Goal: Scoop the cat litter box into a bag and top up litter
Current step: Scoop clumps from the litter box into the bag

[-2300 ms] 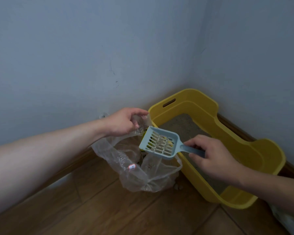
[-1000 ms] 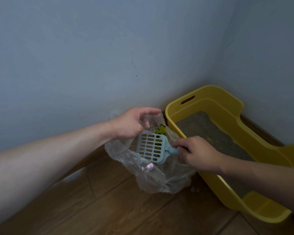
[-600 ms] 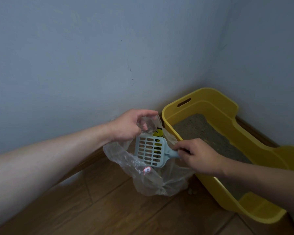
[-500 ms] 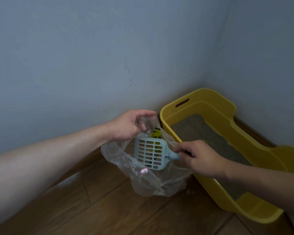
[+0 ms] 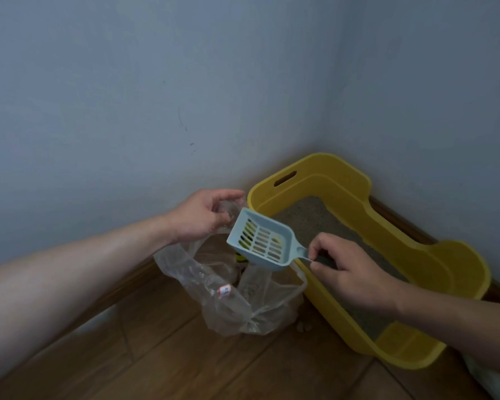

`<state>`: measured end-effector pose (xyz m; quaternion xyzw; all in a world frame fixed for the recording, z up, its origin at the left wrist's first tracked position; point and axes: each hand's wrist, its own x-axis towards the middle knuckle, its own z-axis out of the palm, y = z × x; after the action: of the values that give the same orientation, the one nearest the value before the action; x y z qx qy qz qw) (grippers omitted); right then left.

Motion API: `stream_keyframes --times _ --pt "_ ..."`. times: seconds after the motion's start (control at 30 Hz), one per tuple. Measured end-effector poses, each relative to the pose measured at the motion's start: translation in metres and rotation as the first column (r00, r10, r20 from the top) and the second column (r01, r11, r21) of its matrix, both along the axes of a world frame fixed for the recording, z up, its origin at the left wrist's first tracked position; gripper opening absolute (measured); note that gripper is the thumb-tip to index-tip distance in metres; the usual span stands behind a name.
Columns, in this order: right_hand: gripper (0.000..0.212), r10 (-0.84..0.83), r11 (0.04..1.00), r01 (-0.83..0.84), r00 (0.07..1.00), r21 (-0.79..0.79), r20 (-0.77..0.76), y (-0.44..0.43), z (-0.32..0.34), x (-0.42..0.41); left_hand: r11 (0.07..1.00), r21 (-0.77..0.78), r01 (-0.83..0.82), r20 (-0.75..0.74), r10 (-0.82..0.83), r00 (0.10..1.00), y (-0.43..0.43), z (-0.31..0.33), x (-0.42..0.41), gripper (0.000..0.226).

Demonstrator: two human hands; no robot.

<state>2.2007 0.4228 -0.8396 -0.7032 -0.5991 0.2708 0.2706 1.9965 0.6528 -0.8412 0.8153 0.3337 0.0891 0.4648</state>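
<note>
A yellow litter box [image 5: 416, 264] with grey litter [image 5: 309, 217] sits in the room's corner. Left of it a clear plastic bag [image 5: 228, 301] rests on the wooden floor. My left hand [image 5: 202, 217] pinches the bag's upper rim and holds it up. My right hand [image 5: 350, 272] grips the handle of a light blue slotted scoop [image 5: 261, 241]. The scoop hangs face up over the bag's mouth, near the box's left wall. Some clumps lie inside the bag.
Blue-grey walls meet in the corner behind the box, with a wooden baseboard [image 5: 127, 281] along them. A few litter crumbs [image 5: 303, 327] lie on the floor between bag and box. Something white [image 5: 491, 379] shows at the bottom right edge.
The scoop was tipped down inside the bag; it has since lifted out and turned face up above the bag's mouth. My left hand keeps hold of the rim.
</note>
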Motion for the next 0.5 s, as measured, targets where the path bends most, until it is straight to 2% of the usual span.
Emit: stream_keyframes --times 0.2,0.5 --pt "0.016 -0.193 0.980 0.195 0.981 0.052 -0.031 -0.012 -0.002 0.010 1.000 -0.021 -0.015 0.018 0.015 1.000 -0.011 -0.004 0.018 0.053" --pt "0.008 -0.425 0.904 0.416 0.901 -0.102 -0.091 0.000 -0.017 0.016 0.996 -0.009 0.091 0.054 -0.091 0.994 -0.020 -0.003 0.028 0.058"
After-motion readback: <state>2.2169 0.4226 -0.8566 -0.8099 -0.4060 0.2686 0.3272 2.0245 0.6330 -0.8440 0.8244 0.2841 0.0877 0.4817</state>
